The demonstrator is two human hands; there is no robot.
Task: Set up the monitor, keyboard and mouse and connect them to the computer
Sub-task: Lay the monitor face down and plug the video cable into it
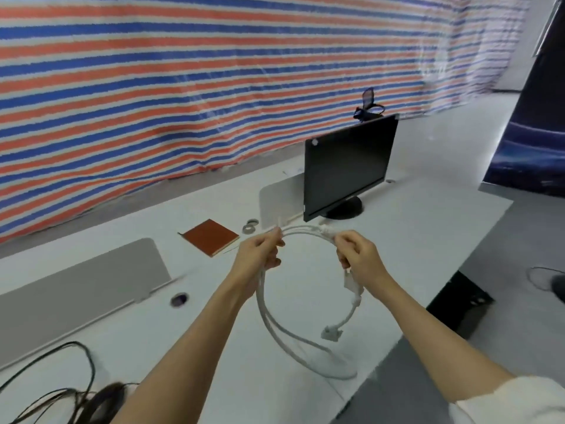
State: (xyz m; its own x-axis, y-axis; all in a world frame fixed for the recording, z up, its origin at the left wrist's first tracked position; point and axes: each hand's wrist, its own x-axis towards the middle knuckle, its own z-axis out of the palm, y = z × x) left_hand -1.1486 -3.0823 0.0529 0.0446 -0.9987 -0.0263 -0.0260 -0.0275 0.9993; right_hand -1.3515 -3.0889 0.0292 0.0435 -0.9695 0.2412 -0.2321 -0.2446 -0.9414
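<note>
Both fists closed on the coiled white video cable (276, 325): left hand (260, 252), right hand (357, 255). Uncoiling now; next, plug into the monitor (348, 166) at the desk's far edge.

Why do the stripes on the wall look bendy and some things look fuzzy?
In the head view, the wide lens bends the striped tarp and tilts the desk; the monitor leans too. The black cables at the bottom left edge are smeared, and the white cable between the left hand and right hand is soft. Light is even, without hard shadows.
</note>
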